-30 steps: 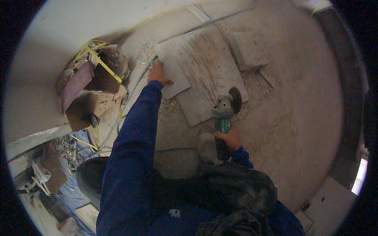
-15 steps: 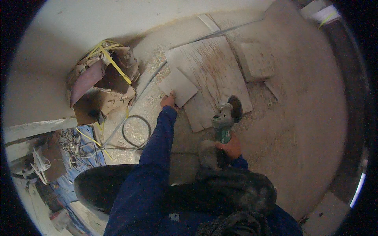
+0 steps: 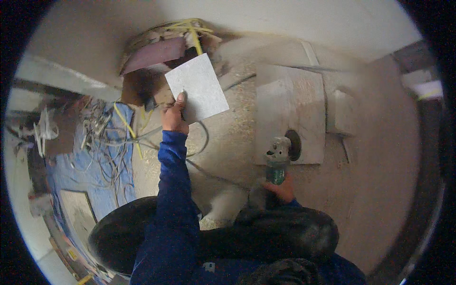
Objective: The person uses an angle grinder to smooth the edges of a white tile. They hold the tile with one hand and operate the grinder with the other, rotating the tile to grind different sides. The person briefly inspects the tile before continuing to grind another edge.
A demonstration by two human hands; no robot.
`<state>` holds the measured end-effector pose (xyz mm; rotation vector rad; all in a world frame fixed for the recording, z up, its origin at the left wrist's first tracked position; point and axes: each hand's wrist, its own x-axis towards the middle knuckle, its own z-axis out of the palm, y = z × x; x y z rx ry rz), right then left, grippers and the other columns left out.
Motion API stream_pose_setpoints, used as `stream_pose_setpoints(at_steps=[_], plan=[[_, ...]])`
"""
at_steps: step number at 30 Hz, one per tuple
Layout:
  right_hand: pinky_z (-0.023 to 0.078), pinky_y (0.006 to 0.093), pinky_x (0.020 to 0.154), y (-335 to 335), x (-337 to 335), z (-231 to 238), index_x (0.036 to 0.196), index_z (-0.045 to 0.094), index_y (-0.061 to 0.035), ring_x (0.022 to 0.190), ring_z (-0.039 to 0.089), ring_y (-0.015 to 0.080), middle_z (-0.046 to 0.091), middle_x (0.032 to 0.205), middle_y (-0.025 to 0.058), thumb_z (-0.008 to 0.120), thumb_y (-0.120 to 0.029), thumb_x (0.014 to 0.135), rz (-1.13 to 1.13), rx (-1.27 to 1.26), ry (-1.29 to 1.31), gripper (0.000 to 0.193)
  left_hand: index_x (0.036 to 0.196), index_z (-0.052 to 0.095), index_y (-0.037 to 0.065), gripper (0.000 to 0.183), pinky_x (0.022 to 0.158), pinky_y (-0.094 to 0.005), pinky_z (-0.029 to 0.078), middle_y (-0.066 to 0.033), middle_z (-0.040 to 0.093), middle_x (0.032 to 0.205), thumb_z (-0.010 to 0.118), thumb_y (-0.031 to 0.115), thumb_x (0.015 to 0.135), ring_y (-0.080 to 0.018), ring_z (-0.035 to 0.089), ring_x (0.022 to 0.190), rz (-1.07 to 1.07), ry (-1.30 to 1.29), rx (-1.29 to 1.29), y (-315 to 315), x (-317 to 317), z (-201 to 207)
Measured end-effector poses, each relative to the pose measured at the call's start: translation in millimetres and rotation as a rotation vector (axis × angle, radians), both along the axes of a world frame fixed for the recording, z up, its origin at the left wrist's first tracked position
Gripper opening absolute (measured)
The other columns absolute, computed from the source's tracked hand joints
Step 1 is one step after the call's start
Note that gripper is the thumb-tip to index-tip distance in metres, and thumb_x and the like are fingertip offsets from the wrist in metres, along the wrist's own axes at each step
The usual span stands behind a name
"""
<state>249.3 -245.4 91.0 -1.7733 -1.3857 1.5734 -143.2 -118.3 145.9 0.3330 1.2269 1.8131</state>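
My left hand (image 3: 176, 116) grips a pale, roughly square tile (image 3: 202, 90) by its near edge, thumb on top, holding it up off the floor. Behind the tile is a torn cardboard box. My right hand (image 3: 283, 187) is wrapped round the green body of an angle grinder (image 3: 278, 156), its dark disc (image 3: 294, 145) on the right side. The grinder's head is over the near part of a large pale board (image 3: 297, 104) on the floor. Whether the disc spins, I cannot tell.
The torn cardboard box (image 3: 135, 88) with yellow strapping and a pinkish sheet (image 3: 154, 54) stands by the wall. Tangled cables (image 3: 111, 149) lie on a blue sheet (image 3: 90, 178). A grey cable loops across the dusty floor. A pale block (image 3: 341, 112) sits right of the board.
My left hand has lifted the tile off the board and carried it left, toward the cardboard box. The view has turned; my right hand still holds the grinder near the board.
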Motion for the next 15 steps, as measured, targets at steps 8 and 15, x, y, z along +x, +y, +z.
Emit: stream_pose_setpoints(at_steps=[8, 15], plan=[[0.048, 0.0361, 0.079, 16.7, -34.3, 21.9, 0.111, 0.053, -0.0031, 0.087, 0.059, 0.0229, 0.061, 0.095, 0.0094, 0.084, -0.032, 0.056, 0.129, 0.108, 0.028, 0.069, 0.101, 0.063, 0.003, 0.016, 0.066, -0.0278, 0.049, -0.0035, 0.065, 0.090, 0.064, 0.010, 0.086, -0.0132, 0.060, 0.075, 0.159, 0.063, -0.060, -40.8, -38.6, 47.4], [0.046, 0.0390, 0.084, 15.7, -39.6, 37.3, 0.116, 0.052, -0.0012, 0.090, 0.059, 0.0275, 0.062, 0.098, 0.0134, 0.083, -0.032, 0.054, 0.223, 0.128, -0.186, 0.076, 0.104, 0.060, 0.000, 0.017, 0.069, -0.0275, 0.048, -0.0045, 0.064, 0.095, 0.059, 0.007, 0.089, -0.0141, 0.060, 0.078, 0.185, 0.040, -0.074, -46.5, -40.9, 46.0]])
